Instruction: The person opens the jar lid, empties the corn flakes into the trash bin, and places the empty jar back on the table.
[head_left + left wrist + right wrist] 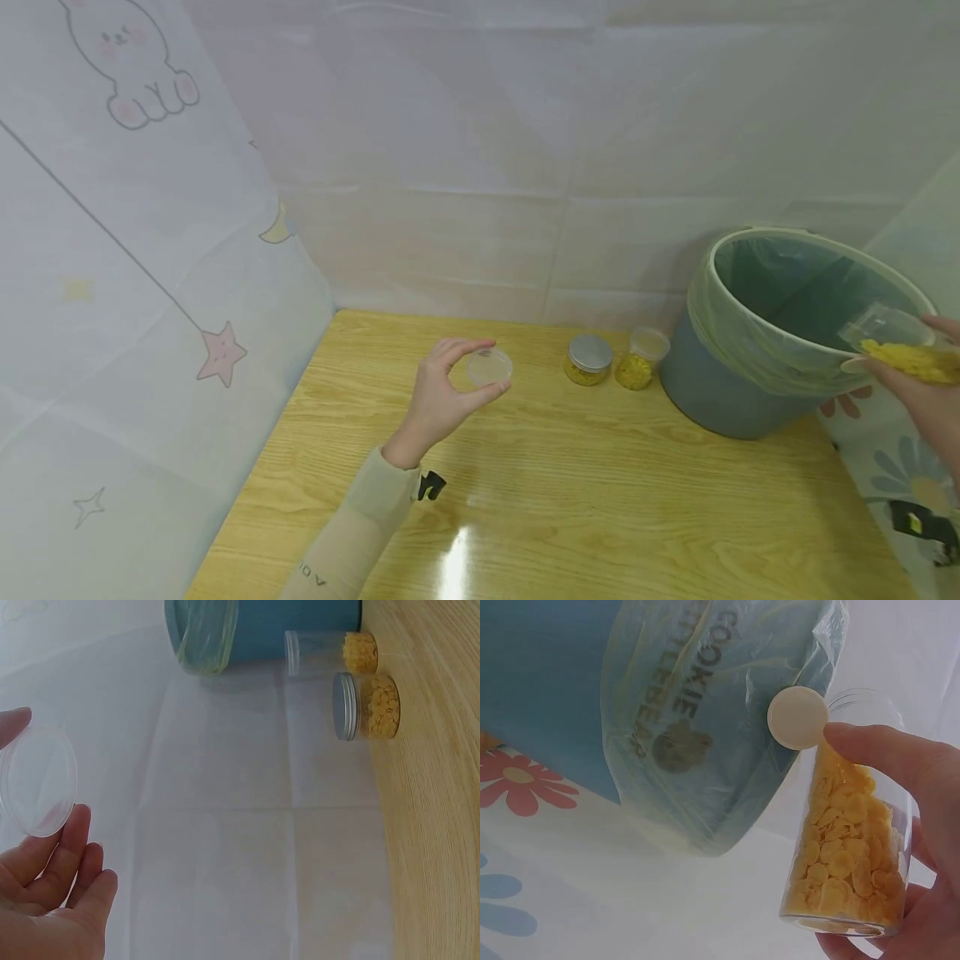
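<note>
My left hand [438, 396] pinches a clear round lid [491, 367] by its edges, between thumb and fingers, above the table. In the left wrist view the lid [39, 780] faces the camera. At the far right my right hand [926, 408] grips a clear jar [885, 323] partly filled with yellow flakes [847, 847]. The jar is tilted, its mouth end over the rim of a blue-grey bin [716, 379]. The flakes lie along the jar's lower side. In the right wrist view the thumb is beside a white round knob [798, 718] on the bin.
A short jar with a silver lid [590, 353] and a taller clear jar [634, 370], both with yellow flakes, stand on the wooden table [570, 483] left of the bin. A clear bag [750, 350] lines the bin. Printed cloth [435, 158] hangs behind.
</note>
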### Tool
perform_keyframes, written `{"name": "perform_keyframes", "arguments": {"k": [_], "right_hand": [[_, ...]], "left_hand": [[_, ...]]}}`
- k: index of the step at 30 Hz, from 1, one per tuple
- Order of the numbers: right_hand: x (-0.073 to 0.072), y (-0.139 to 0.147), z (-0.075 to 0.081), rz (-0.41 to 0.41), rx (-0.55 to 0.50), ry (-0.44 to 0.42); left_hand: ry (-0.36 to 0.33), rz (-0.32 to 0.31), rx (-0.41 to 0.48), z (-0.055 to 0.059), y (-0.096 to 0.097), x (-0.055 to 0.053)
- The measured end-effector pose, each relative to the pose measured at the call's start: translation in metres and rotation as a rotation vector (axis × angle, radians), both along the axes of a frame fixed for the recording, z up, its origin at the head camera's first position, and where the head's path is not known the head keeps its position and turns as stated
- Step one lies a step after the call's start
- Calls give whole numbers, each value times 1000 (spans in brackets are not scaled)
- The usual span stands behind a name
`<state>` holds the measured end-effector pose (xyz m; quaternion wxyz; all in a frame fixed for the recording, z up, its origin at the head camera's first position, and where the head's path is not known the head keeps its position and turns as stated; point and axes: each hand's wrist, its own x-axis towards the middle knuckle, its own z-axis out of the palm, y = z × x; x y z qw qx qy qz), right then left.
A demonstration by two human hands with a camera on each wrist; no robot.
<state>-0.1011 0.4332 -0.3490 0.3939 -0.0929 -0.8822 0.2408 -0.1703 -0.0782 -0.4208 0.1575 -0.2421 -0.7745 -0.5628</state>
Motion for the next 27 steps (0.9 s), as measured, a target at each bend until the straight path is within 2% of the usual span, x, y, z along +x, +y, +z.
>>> {"name": "perform_keyframes", "arguments": {"k": [8, 16, 22, 27], "right_hand": [[-1, 7, -6, 8, -11, 15], [-7, 9, -5, 85, 0, 123], [-6, 10, -5, 92, -31, 76], [-6, 11, -4, 109, -1, 77]], "left_hand": [[-3, 1, -26, -2, -2, -1], [-8, -6, -28, -3, -1, -1], [-4, -7, -28, -4, -2, -3], [-13, -16, -27, -3, -1, -2]]}}
